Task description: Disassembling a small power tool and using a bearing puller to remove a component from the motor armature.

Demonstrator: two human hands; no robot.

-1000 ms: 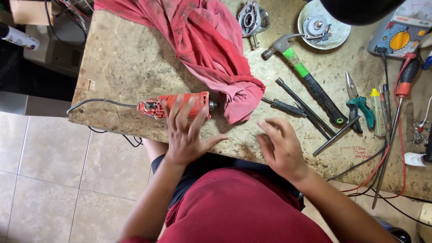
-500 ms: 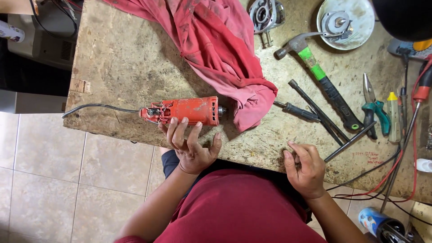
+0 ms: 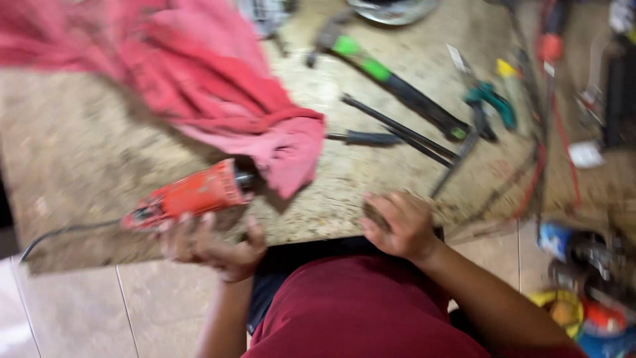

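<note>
Two hands at workbench (image 3: 86,166) near edge. Left hand (image 3: 209,245) cups red power tool (image 3: 189,195) from below, beside red cloth (image 3: 218,99). Right hand (image 3: 397,225) loosely curled on edge, grip unclear through blur.

The left hand (image 3: 209,246) curls at the near edge of the worn, speckled surface (image 3: 86,152), its fingers under the red power tool (image 3: 192,194) that lies tilted there, cord (image 3: 59,232) trailing off to the left and its front end just under a crumpled red cloth (image 3: 218,86). The right hand (image 3: 401,225) rests loosely closed on the same edge (the picture is blurred, so its grip cannot be told), near a dark-handled screwdriver (image 3: 368,138), two dark rods (image 3: 397,129), a green-banded hammer (image 3: 391,83) and teal-handled pliers (image 3: 487,99).
</note>
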